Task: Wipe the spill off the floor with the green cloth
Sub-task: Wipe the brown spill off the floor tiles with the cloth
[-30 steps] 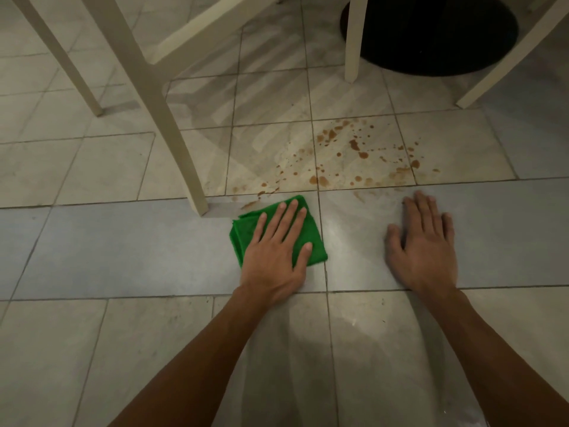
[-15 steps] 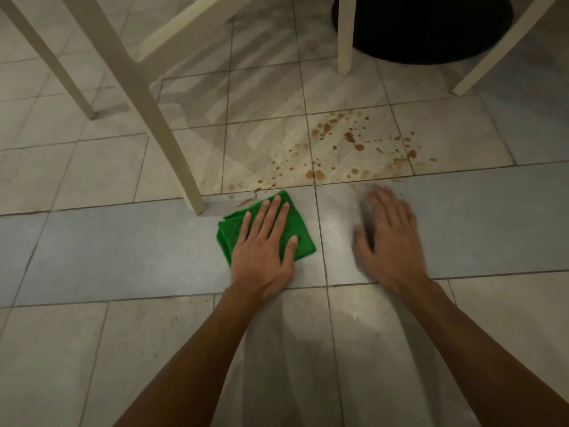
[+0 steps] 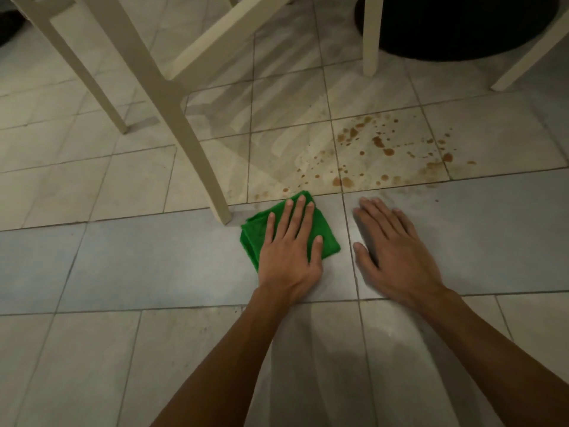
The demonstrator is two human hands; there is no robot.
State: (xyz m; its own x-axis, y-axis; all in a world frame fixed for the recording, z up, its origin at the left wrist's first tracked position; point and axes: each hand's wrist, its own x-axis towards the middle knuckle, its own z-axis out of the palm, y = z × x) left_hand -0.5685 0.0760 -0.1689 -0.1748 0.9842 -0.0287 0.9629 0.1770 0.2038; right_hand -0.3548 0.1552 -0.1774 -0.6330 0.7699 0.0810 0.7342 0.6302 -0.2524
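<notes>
No readable text, labels, brands or numbers anywhere.

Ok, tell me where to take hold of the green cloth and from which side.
From above: the green cloth lies folded flat on the tile, with no raised edge to pinch, so a flat palm on its middle, as the left hand has it, probably holds best. The chair leg crowds its left side.
</notes>
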